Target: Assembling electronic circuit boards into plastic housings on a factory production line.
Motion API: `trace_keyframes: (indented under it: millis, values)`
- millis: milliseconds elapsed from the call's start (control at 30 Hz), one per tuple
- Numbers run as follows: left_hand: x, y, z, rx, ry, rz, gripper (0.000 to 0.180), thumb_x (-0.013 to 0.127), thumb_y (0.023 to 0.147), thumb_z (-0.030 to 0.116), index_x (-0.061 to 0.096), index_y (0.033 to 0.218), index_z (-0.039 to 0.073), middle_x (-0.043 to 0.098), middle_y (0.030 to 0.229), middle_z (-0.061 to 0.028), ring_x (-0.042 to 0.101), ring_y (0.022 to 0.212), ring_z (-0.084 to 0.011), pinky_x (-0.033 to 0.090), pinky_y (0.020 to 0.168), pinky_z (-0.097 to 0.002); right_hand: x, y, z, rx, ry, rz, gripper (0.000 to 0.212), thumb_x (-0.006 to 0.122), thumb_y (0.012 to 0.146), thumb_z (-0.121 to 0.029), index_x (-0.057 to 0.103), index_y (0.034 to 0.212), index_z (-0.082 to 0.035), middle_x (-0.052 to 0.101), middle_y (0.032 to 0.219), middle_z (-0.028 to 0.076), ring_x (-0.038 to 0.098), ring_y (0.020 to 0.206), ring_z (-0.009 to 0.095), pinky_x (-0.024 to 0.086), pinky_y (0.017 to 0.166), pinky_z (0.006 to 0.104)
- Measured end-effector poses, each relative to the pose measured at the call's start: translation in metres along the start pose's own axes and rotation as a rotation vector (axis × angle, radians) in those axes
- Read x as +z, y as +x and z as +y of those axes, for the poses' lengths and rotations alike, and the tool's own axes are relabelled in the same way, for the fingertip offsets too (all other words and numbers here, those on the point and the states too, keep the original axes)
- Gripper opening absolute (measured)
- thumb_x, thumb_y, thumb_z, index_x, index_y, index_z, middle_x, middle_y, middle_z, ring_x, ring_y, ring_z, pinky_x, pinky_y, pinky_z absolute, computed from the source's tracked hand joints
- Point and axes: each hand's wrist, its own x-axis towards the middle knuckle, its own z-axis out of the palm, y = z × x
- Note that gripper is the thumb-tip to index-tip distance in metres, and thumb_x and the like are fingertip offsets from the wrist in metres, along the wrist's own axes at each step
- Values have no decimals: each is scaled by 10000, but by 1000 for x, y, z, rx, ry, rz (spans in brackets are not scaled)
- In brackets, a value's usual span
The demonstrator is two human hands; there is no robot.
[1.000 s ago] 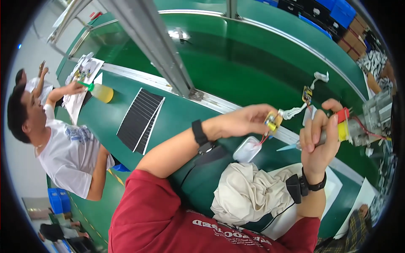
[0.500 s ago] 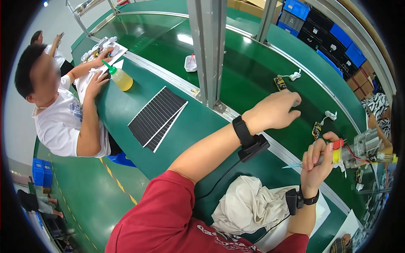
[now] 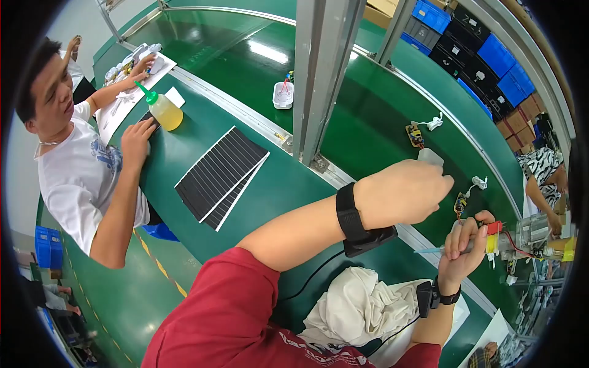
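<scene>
My left hand [image 3: 402, 193] is closed over the green belt, at a small white plastic housing [image 3: 431, 157] that shows past its knuckles; the fingertips are hidden. Beside the housing lies a circuit board [image 3: 415, 135] with coloured wires and a coiled white cable [image 3: 435, 122]. My right hand [image 3: 461, 248] grips a glue dispenser [image 3: 494, 238] with a pale blue tapered tip, a red block and a yellow band. The tip points left, apart from the housing. Near that hand sits another circuit board [image 3: 460, 202] with its white cable [image 3: 479, 183].
A metal post [image 3: 325, 80] rises ahead. Black striped sheets [image 3: 224, 172] and a green-capped bottle [image 3: 165, 113] lie on the bench. White cloth [image 3: 362, 303] is bundled before me. A co-worker [image 3: 80, 153] sits at left. Another white housing [image 3: 283, 96] stands on the belt.
My left hand has gone from spread fingers to closed and turned, and a white housing now shows at it. The right hand keeps its grip on the dispenser. The co-worker's head has turned.
</scene>
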Motion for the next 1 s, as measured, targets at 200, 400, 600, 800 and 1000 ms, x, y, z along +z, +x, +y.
trace_keyframes:
  millis: [200, 400, 600, 800, 1000]
  values:
    - [-10, 8, 10, 15, -86, -42, 216, 688, 776, 109, 555, 896, -13, 570, 820, -140, 606, 810, -319, 482, 702, -395, -5, 2, 2, -12, 11, 6, 251, 415, 1005, -268, 403, 1095, -34, 323, 575, -33, 254, 391, 23, 195, 318, 173]
    - [-5, 11, 15, 50, -104, -49, 202, 676, 778, 106, 554, 886, -14, 563, 809, -136, 601, 797, -320, 477, 688, -394, -2, 2, 0, 4, -5, 25, 275, 438, 993, -292, 408, 1103, -43, 336, 568, -25, 259, 381, 40, 192, 333, 190]
    - [2, 19, 23, 96, -181, -74, 200, 663, 795, 119, 552, 905, -5, 562, 812, -129, 596, 792, -325, 473, 682, -402, -7, -1, 2, 3, -15, 17, 297, 458, 979, -302, 411, 1103, -37, 367, 572, -14, 267, 365, 44, 211, 329, 196]
    - [8, 25, 27, 89, -305, -100, 191, 652, 816, 140, 550, 935, 31, 566, 829, -123, 590, 791, -328, 474, 684, -409, -7, -1, 2, -40, -122, 125, 313, 468, 967, -274, 401, 1146, -26, 486, 635, 37, 316, 362, 51, 250, 329, 196]
    - [16, 35, 23, 40, -266, -176, 183, 644, 828, 130, 557, 961, 39, 577, 836, -117, 600, 778, -309, 480, 668, -381, -11, 2, 1, -20, -145, 117, 349, 455, 963, -282, 379, 1189, -28, 597, 811, 116, 335, 370, 46, 248, 335, 190]
